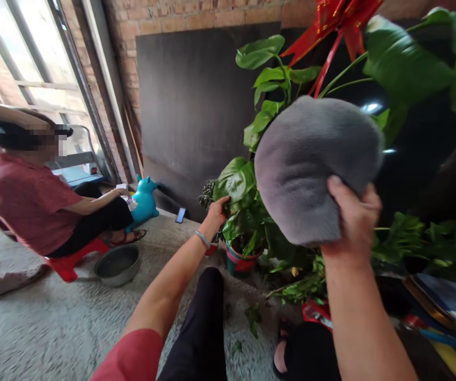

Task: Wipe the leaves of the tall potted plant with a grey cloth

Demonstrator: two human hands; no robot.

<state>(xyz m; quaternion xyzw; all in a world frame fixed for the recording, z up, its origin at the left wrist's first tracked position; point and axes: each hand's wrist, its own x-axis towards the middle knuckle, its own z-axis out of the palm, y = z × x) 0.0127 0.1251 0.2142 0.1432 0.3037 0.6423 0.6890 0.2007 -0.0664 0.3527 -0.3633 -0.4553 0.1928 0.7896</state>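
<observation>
My right hand (355, 211) is closed on a soft grey cloth (315, 164), bunched or folded into a rounded shape, with the thumb pressed on its near side. The cloth is raised in front of a leafy potted plant and hides part of it. Lower and to the left, my left hand (217, 211), with a bracelet on the wrist, pinches the edge of a broad green leaf (235, 180). That leaf belongs to the plant in a red and green pot (240, 262) on the floor.
Large leaves (406, 53) and a red ribbon bow (337, 26) hang at upper right. Cut greenery (305, 286) lies by my feet. Left are a grey basin (117, 264), a blue animal toy (144, 201), a phone (180, 215) and a seated person (33, 196).
</observation>
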